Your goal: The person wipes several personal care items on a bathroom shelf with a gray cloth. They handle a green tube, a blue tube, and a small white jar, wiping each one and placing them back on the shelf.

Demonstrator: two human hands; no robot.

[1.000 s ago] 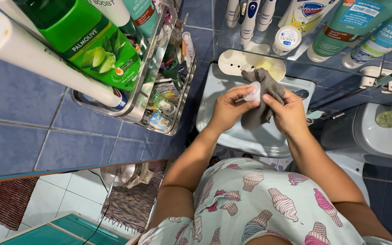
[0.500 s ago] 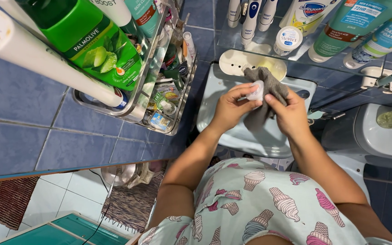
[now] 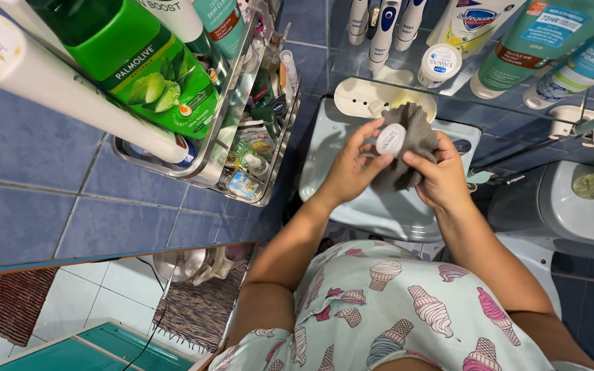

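Over the pale blue sink (image 3: 352, 206) I hold a small round white jar (image 3: 391, 139) in the fingertips of my left hand (image 3: 349, 170); its flat face is turned up toward me. My right hand (image 3: 438, 177) grips a grey cloth (image 3: 410, 148) that wraps around behind and under the jar. The two hands are close together, thumbs nearly meeting below the jar.
A glass shelf (image 3: 407, 75) above the sink carries tubes, bottles, an electric toothbrush and a small white jar (image 3: 439, 62). A white soap dish (image 3: 362, 96) sits behind the sink. A wire rack (image 3: 242, 137) of toiletries hangs at left, with a green bottle (image 3: 139, 65). A toilet (image 3: 579, 206) stands at right.
The jar has turned so its round flat face now points up. Both hands rose slightly, and the cloth bunched closer around the jar.
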